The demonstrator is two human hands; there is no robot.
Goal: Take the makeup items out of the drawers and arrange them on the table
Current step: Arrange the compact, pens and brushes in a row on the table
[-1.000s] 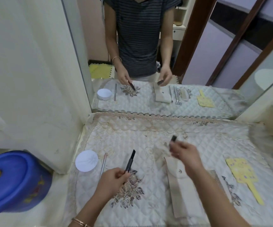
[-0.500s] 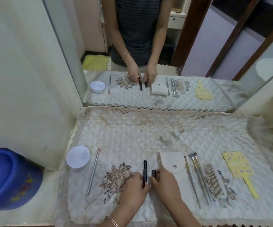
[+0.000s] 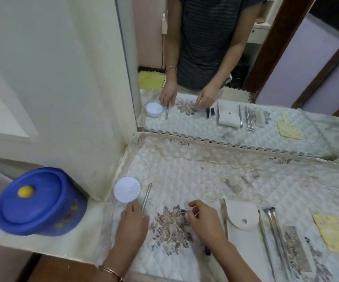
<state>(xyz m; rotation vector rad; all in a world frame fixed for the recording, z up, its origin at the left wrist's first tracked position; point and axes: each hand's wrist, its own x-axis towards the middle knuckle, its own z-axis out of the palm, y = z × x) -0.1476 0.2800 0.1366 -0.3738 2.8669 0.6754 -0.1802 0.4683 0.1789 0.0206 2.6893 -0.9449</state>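
Note:
A thin silver stick (image 3: 146, 196) lies on the quilted table cloth (image 3: 185, 171) beside a round white jar (image 3: 126, 189). My left hand (image 3: 133, 221) pinches the stick's near end between thumb and forefinger. Over the embroidered flower (image 3: 170, 226), my right hand (image 3: 204, 221) hovers with loosely curled fingers and nothing in them. A black mascara tube (image 3: 207, 250) lies under my right wrist, mostly hidden. To the right lie a white snap pouch (image 3: 244, 219), a thin metal tool (image 3: 264, 233), two brushes (image 3: 275, 226), a metal comb (image 3: 298, 248) and a yellow hand mirror (image 3: 336, 236).
A wall mirror (image 3: 235, 127) stands along the table's back edge and reflects the whole layout. A blue lidded bin (image 3: 38, 201) sits on the floor at the left, past a white wall panel (image 3: 62, 98). The table's front edge runs just under my wrists.
Both hands have let go of the black mascara, which now lies under my right wrist. My left hand moved left to the silver stick; my right hand moved over the embroidered flower.

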